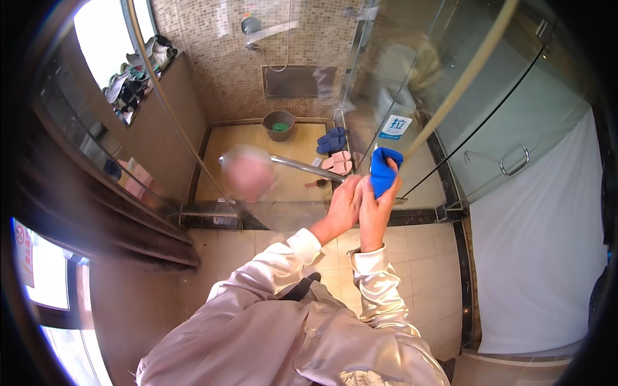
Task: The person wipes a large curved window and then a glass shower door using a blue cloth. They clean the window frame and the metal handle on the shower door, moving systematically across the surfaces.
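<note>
My right hand (380, 207) grips a folded blue cloth (385, 169), which stands up above the fingers beside the edge of a glass shower panel. Right against it, my left hand (342, 208) is curled around the right end of a chrome bar (306, 166), with its fingers hidden from me. The bar runs leftward across the glass. A blurred pink round patch (248, 173) shows over the bar's left part; I cannot tell whether it is a reflection.
Inside the shower are a brown bucket (278, 126) with something green, blue slippers (331, 140), pink slippers (337, 163) and a brush (316, 183). A toilet (395, 99) stands behind glass bearing a sign (395, 127). A white curtain (536, 251) hangs right; clothes (137, 82) lie on the sill.
</note>
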A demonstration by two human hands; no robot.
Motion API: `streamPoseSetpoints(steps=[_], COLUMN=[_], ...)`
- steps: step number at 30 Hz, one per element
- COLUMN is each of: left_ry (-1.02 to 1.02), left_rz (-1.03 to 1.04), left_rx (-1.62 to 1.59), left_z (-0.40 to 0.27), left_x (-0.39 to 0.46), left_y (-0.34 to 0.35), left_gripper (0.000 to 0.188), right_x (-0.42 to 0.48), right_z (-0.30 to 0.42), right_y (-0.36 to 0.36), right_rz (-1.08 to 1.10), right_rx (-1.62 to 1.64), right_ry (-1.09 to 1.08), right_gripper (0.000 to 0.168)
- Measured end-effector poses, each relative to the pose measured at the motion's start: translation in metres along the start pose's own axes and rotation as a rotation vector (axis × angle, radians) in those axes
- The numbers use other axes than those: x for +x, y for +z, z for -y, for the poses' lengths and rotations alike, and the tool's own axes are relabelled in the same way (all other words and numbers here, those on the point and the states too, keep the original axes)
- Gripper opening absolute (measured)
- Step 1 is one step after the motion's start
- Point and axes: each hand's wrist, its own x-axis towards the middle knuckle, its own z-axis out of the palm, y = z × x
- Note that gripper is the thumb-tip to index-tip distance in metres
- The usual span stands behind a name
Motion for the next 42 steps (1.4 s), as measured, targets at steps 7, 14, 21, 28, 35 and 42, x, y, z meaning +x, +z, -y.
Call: streamPoseSetpoints(steps=[7, 14, 21, 28, 35, 42], left_ry=[-0.46, 0.075, -0.391, -0.412, -0.459, -0.393], left_rz=[-0.131, -0.084, -0.047, -0.066, -0.287, -0.735], left_rx=[-0.483, 0.492, -0.012, -0.06, -0.168, 0.007], left_z=[-0.033, -0.085, -0.108, -0.116, -0.153, -0.17], left_x=[-0.065, -0.09, -0.099, -0.128, -0.183, -0.233], left_y=[-0.038, -0.042, -0.042, -0.056, -0.089, -0.135], left_gripper=[0.036, 0.051, 0.042, 0.039, 0.032, 0.049], right_x=[-0.087, -0.17, -0.181, -0.196, -0.215, -0.19], right_z=[-0.014, -0.081, -0.026, -0.015, -0.028, -0.008], right_y=[-0.006, -0.009, -0.035, -0.096, -0.152, -0.135], right_rz=[0.166, 0.224, 0.514, 0.553, 0.642, 0.646], right_rx=[0.095, 0.5, 0.023, 0.277, 0.671, 0.943], right_ry=[0.404, 0.463, 0.473, 0.683, 1.165, 1.265], right_gripper=[0.048, 0.059, 0.066, 0.03, 0.031, 0.038])
